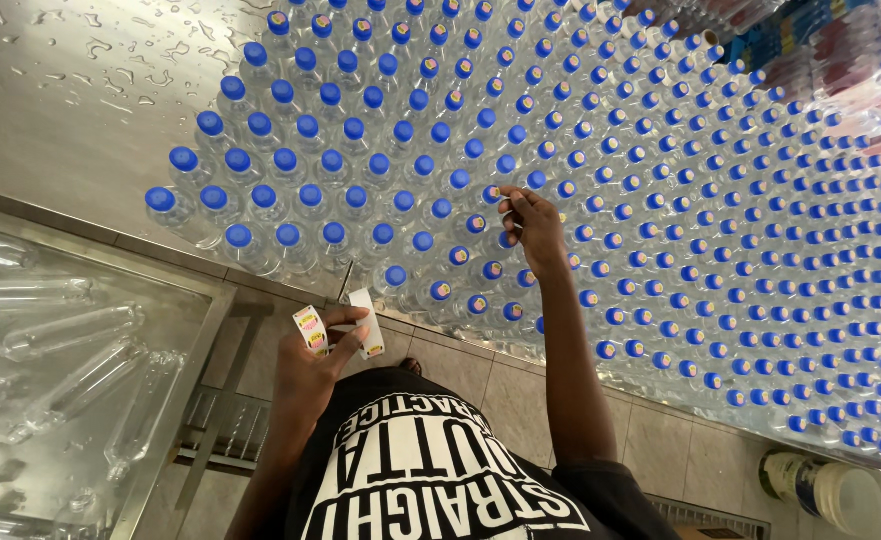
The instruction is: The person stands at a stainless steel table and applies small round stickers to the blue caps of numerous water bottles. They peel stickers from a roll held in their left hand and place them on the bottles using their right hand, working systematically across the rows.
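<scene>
Many clear plastic water bottles with blue caps stand packed upright on a wet steel table. My right hand reaches over the near rows, fingertips pinched at a bottle cap. Several caps around it carry small round yellow stickers. My left hand is held near my chest, gripping a strip of stickers on white backing paper that bends over my fingers.
A steel trough at left holds several empty clear bottles lying on their sides. Tiled floor lies below the table edge. A white lidded jar sits at bottom right. Shrink-wrapped packs are stacked at the top right.
</scene>
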